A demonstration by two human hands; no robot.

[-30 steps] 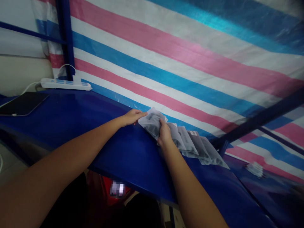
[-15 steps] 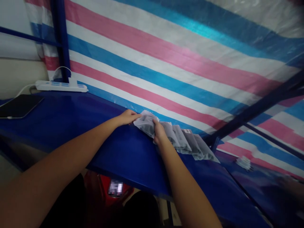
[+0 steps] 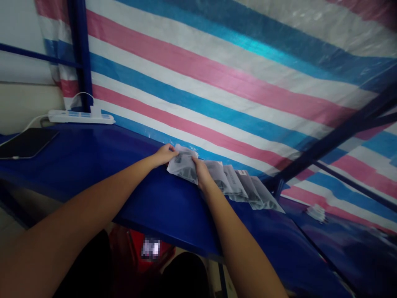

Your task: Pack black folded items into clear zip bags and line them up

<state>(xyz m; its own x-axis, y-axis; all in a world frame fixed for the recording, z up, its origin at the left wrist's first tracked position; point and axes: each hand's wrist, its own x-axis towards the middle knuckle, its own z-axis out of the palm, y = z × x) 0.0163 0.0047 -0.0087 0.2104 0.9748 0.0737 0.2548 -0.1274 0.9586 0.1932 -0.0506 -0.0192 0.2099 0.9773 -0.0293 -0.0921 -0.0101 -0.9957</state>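
A row of several frosted plastic pouches (image 3: 245,188) with dark contents lies overlapping along the back of a blue table (image 3: 93,161), against a striped tarp. My left hand (image 3: 164,154) rests its fingertips on the left edge of the leftmost pouch (image 3: 182,167). My right hand (image 3: 201,174) presses on that same pouch from the right, fingers closed over its edge. The pouch lies nearly flat on the table.
A white power strip (image 3: 81,117) with a plugged-in cable sits at the back left, near a dark tablet (image 3: 26,143). A blue frame post (image 3: 81,54) stands behind it. A small white object (image 3: 316,212) lies at the right. A slanted blue bar (image 3: 328,145) crosses beside the pouches.
Both hands have slid the leftmost pouch a little to the left and laid it flatter on the table. The view has shifted slightly.
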